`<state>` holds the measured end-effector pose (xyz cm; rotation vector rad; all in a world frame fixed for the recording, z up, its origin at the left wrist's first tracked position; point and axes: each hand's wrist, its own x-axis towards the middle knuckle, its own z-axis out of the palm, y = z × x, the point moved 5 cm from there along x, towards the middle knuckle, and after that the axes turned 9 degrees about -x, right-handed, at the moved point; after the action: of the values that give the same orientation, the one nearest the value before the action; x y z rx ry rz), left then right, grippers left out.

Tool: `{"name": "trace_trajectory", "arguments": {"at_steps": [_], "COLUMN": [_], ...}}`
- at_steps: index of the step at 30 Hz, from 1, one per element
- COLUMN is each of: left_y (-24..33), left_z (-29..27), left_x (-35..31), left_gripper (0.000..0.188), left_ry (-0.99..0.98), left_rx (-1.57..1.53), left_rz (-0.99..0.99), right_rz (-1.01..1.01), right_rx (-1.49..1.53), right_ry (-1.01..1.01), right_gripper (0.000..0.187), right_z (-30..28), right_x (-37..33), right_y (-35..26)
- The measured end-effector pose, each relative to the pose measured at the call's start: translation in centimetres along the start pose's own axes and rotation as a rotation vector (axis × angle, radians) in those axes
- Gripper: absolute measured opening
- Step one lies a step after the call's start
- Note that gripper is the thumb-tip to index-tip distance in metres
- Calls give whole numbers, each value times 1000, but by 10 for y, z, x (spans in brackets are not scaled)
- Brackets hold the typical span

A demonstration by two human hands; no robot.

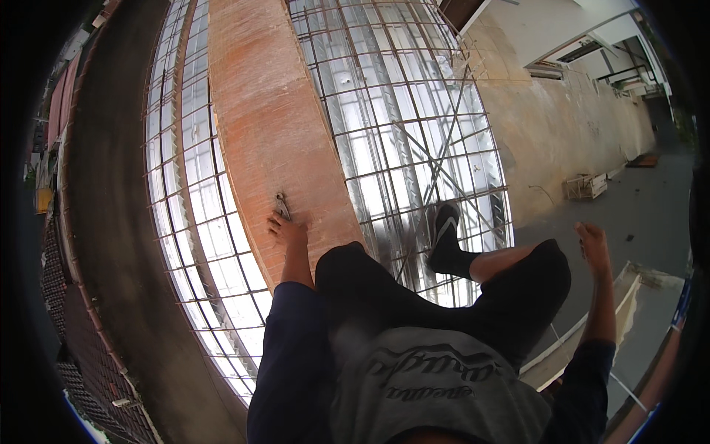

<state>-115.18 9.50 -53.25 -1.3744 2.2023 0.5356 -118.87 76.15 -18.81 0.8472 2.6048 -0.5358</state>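
My left hand (287, 231) is low over the reddish wooden plank (266, 96), its fingers closed around the handles of metal pincers (281, 200). The pincers' head points away from me, against the plank's surface. My right hand (592, 241) is held out to the right, above the grey ground. Its fingers are curled in, and whatever they hold, if anything, is too small to make out.
Rebar mesh (399, 96) over shiny metal decking lies on both sides of the plank. My shod foot (445, 233) stands on its right part. A dark strip (111, 185) and tiled roof (89, 288) lie left. At right are a concrete wall (562, 126) and a drop to the ground (629, 214).
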Motion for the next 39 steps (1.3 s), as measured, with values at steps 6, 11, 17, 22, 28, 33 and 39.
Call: {"name": "trace_trajectory", "arguments": {"at_steps": [6, 11, 17, 22, 28, 33, 39], "left_y": [-9, -15, -41, -88, -46, 110, 290], "left_z": [-10, 6, 23, 24, -9, -62, 34], "left_x": [11, 32, 75, 120, 79, 19, -67], "left_gripper": [128, 127, 117, 97, 84, 47, 27], "left_ry": [-48, -12, 21, 54, -143, 240, -305], "left_rx": [3, 43, 152, 266, 390, 333, -119], "left_rz": [1, 53, 46, 86, 331, 519, 943], "right_rz": [-151, -307, -201, -308, -380, -337, -469], "right_rx": [92, -62, 48, 47, 60, 41, 28], "right_ry": [-197, -224, -292, -376, -345, -435, -439], "right_gripper": [27, 31, 31, 21, 31, 27, 23], "right_z": [112, 160, 198, 296, 381, 406, 403], "right_x": [75, 129, 159, 190, 208, 215, 202], "right_y": [-34, -33, -33, -3, -8, -8, -26]}}
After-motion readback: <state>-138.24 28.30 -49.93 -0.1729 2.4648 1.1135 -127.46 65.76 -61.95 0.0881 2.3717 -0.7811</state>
